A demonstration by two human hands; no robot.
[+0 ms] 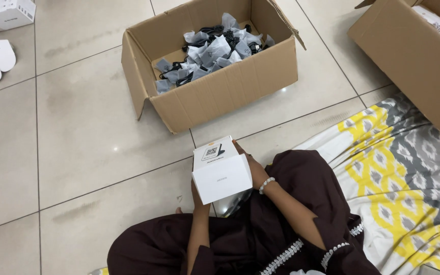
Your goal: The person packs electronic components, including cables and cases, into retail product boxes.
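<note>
I hold a small white carton box with a printed picture on its top face, above my lap. My left hand supports it from below at its near left corner, mostly hidden behind the box. Clasping the box's right side is my right hand, which wears a white bead bracelet on its wrist. I sit on the tiled floor in dark brown clothing with white trim.
An open cardboard box with several black cables in grey plastic bags stands ahead on the floor. A second cardboard box is at the upper right. A yellow and grey patterned cloth lies to my right. White boxes lie top left.
</note>
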